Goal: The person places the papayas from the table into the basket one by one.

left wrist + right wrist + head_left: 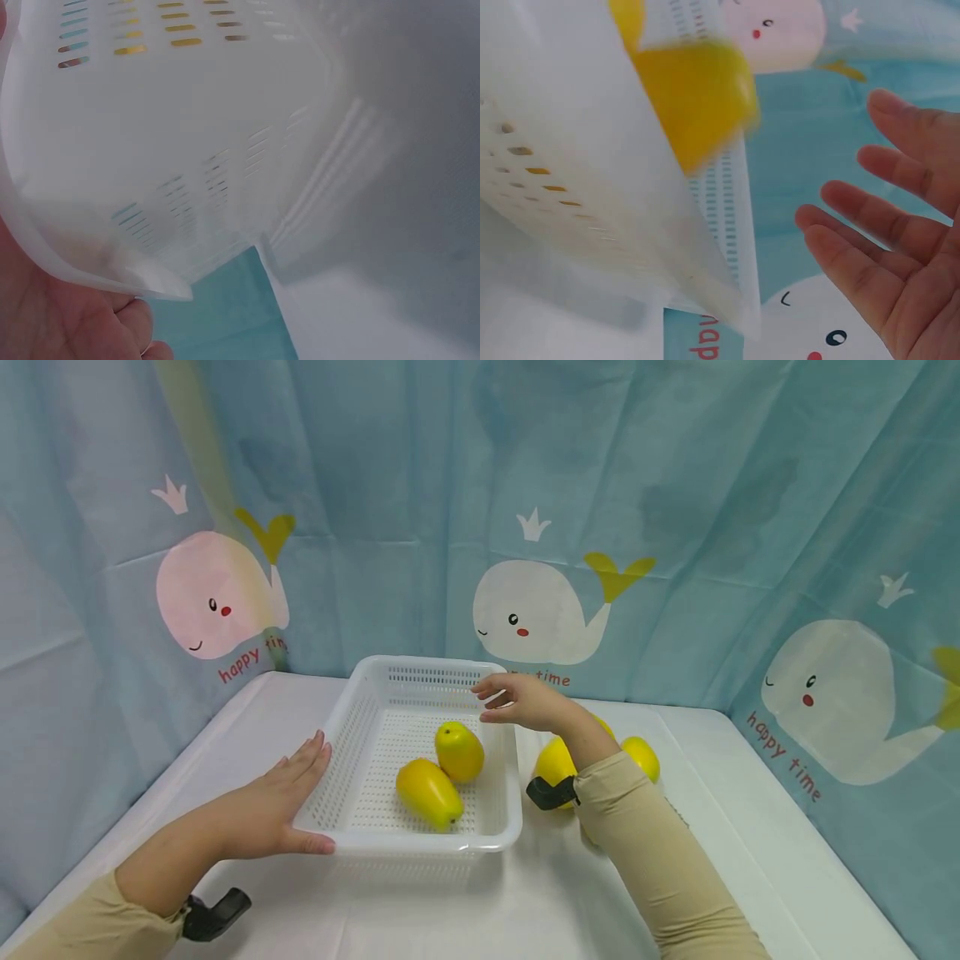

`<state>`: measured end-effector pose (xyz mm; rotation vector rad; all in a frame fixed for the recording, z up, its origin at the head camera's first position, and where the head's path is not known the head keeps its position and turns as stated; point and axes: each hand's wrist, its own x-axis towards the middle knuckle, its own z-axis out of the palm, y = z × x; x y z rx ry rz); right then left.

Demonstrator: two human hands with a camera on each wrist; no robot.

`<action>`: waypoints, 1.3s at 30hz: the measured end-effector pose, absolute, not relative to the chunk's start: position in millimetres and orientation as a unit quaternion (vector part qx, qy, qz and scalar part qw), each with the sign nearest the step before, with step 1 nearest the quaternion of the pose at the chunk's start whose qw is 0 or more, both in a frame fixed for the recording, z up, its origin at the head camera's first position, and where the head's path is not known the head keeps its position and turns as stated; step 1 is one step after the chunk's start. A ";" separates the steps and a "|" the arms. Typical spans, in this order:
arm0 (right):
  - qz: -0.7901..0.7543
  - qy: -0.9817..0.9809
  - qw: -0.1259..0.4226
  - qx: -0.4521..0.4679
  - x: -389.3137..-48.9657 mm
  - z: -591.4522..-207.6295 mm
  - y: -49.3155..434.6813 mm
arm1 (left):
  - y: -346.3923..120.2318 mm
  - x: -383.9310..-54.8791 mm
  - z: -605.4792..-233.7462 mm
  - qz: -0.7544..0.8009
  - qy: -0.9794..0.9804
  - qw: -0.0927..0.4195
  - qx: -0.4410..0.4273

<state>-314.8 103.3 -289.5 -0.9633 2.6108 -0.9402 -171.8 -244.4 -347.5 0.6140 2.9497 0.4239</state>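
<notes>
A white plastic basket with slotted walls stands on the table. Inside lie two yellow mango-like fruits, one upright towards the back and one on its side in front. My left hand rests against the basket's left front corner, fingers extended along the left rim and thumb at the front rim. Over the right rim hovers my right hand, holding nothing. Its fingers are spread and loosely bent in the right wrist view, apart from the basket wall.
To the right of the basket, more yellow fruits lie partly hidden behind my right forearm, one further right. A white cloth covers the table. Blue curtains with whale prints hang close behind and along both sides.
</notes>
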 end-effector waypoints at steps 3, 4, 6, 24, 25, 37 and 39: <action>-0.320 0.884 0.103 -0.323 -314.2 -289.5 104.7 | -243.9 -171.2 -346.9 0.134 0.969 0.050 0.199; -0.321 0.884 0.103 -0.323 -314.1 -289.5 105.1 | -243.6 -171.1 -346.7 0.133 0.970 0.050 0.199; -0.322 0.885 0.105 -0.321 -313.9 -289.4 106.0 | -243.3 -171.0 -346.6 0.131 0.970 0.050 0.197; -0.342 0.881 0.092 -0.313 -312.2 -277.0 134.9 | -243.7 -171.2 -347.0 0.136 0.969 0.052 0.198; -0.344 0.881 0.090 -0.313 -312.3 -276.6 138.6 | -243.8 -171.1 -346.8 0.136 0.969 0.052 0.198; -0.342 0.892 0.088 -0.283 -305.5 -272.4 193.2 | -244.6 -171.9 -348.0 0.141 0.968 0.052 0.201; -0.342 0.893 0.084 -0.279 -304.8 -274.1 202.9 | -244.8 -172.2 -348.4 0.141 0.968 0.052 0.201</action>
